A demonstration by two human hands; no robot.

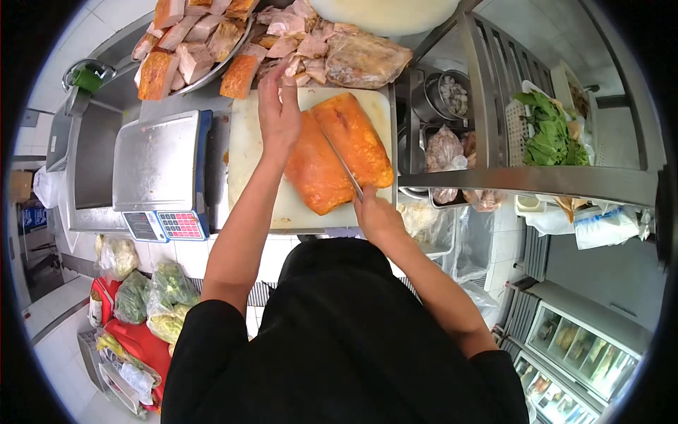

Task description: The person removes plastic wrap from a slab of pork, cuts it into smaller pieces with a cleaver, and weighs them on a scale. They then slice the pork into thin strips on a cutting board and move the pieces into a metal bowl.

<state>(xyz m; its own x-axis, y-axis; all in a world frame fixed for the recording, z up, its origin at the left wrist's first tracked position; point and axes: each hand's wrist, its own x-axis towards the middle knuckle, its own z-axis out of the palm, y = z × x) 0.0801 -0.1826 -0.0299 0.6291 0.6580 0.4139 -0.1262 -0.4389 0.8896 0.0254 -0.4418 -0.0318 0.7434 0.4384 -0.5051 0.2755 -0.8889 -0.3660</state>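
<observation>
While two orange-skinned slabs of roast pork lie side by side on the white cutting board, the left hand rests flat on the nearer slab, fingers straight and pressed together, steadying it rather than pinching. The right hand is closed around the handle of one knife, whose blade runs along the seam between that slab and the second slab. One digital scale stands just beside the board on the left. Behind the board, a metal tray carries a heap of cut pork pieces (too many and too overlapped to count surely), with one wrapped piece of meat next to them. Green leaves sit on the steel rack to the right.
</observation>
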